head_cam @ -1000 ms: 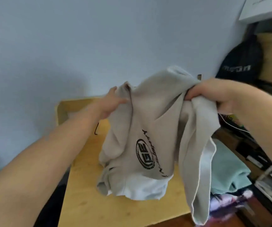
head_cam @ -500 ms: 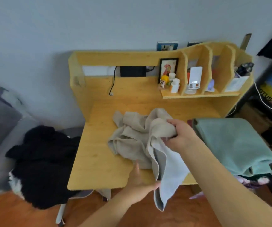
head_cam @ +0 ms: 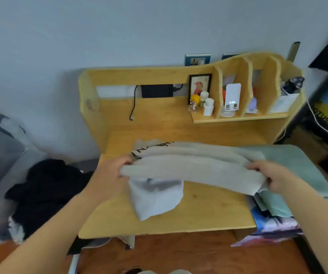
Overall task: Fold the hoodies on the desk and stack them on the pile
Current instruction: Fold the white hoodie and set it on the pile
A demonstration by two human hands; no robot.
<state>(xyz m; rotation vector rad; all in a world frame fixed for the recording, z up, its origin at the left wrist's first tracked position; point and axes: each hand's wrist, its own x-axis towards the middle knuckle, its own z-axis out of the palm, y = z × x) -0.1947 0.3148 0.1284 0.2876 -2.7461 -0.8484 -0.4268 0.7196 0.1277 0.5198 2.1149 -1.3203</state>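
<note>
A beige hoodie (head_cam: pixel 194 165) with black lettering is stretched sideways just above the wooden desk (head_cam: pixel 198 214). My left hand (head_cam: pixel 111 173) grips its left end and my right hand (head_cam: pixel 271 177) grips its right end. A pale flap of the hoodie hangs down between my hands onto the desk. The pile (head_cam: pixel 297 175) sits at the desk's right edge, with a folded mint green garment on top and colourful fabric beneath.
A black garment (head_cam: pixel 46 190) lies on a chair left of the desk. The desk's back shelf (head_cam: pixel 238 115) holds a framed picture, small bottles, a figurine and a white stand. A black cable (head_cam: pixel 133 103) hangs at the back. Dark shelving stands at right.
The hoodie was crumpled on the desk with my right hand gripping it and my left near the front edge. Now both hands hold it stretched wide and lifted.
</note>
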